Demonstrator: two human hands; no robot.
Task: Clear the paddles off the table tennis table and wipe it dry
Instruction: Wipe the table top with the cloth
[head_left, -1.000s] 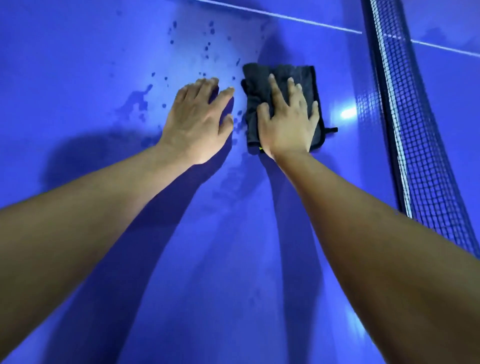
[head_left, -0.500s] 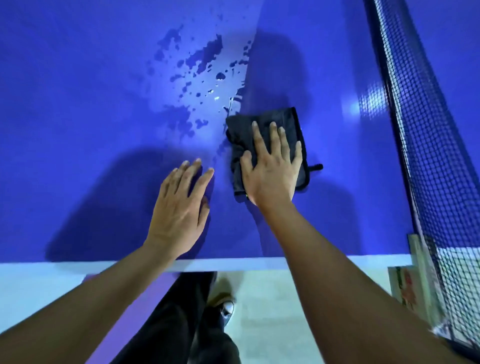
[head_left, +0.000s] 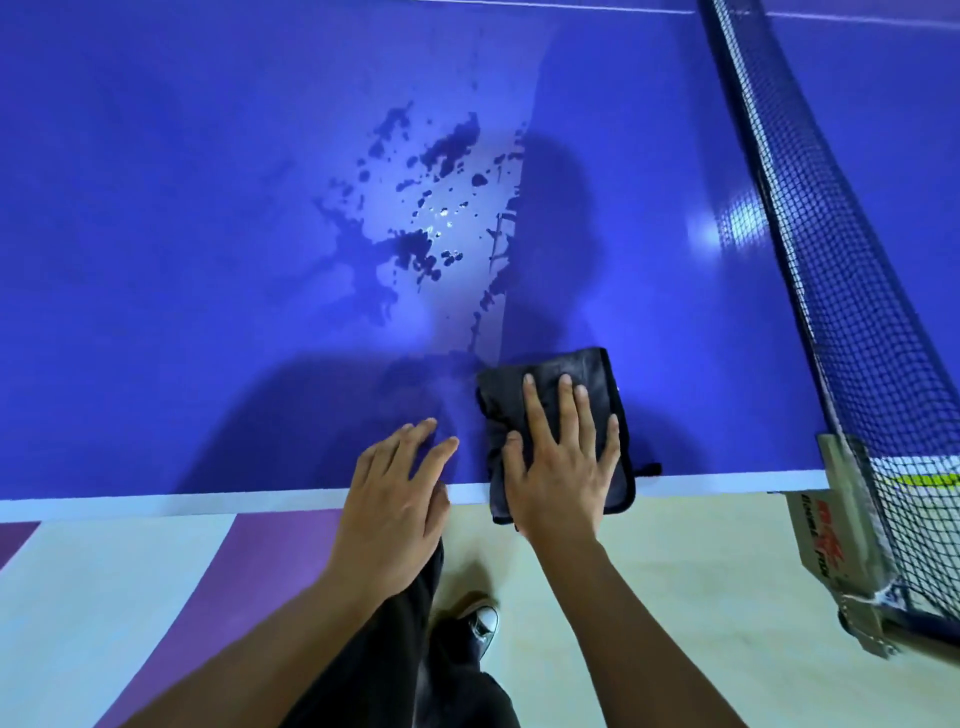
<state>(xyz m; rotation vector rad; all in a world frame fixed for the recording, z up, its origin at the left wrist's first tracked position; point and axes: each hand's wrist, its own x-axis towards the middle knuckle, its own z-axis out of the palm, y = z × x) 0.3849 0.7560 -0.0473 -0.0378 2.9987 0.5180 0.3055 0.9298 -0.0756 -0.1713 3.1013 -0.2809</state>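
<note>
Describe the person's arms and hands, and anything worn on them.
The left forearm and right forearm are bare to the frame edge, with no sleeves in view. The left hand and right hand wear no gloves; no rings, watch or bands are visible. Nails look short and unpainted.

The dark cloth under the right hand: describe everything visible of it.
The cloth is dark grey to black and looks soft, like microfibre. It is folded into a rough rectangle with a stitched border, and a small tab sticks out at its right side. It lies flat on the blue table, with its near end overhanging the white edge strip. The right hand presses on it with fingers spread flat, covering its middle. The left hand lies just left of it, not touching.
</note>
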